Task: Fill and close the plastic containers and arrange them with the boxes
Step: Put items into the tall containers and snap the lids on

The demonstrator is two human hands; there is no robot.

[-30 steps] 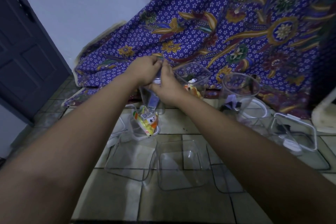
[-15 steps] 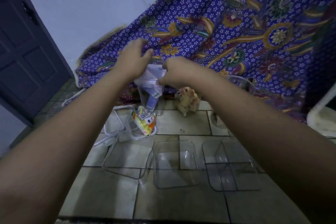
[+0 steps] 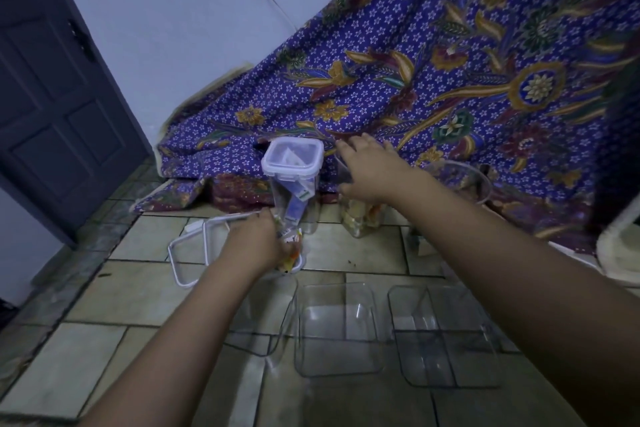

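Observation:
A tall clear container (image 3: pixel 294 184) stands at the back, its white clip lid (image 3: pixel 293 159) on and packets inside. My left hand (image 3: pixel 258 243) is low in front of it, fingers in a low round container (image 3: pixel 294 262) holding orange and yellow sweets; whether it grips anything is hidden. My right hand (image 3: pixel 369 168) hovers with fingers spread over the mouth of a second tall container (image 3: pixel 362 217) with yellowish snacks at its bottom. Three clear boxes lie in a near row: left (image 3: pixel 263 319), middle (image 3: pixel 337 326), right (image 3: pixel 446 333).
Two loose white lid frames (image 3: pixel 194 250) lie left of my left hand. A round clear jar (image 3: pixel 460 180) stands at the right under my right arm. A purple patterned cloth (image 3: pixel 450 80) drapes behind, a dark door (image 3: pixel 52 97) stands left, a white object (image 3: pixel 620 246) sits far right.
Both hands let go of the lid on the tall container, which now stands closed. My left hand dropped to the sweets container; my right hand moved right over the snack container.

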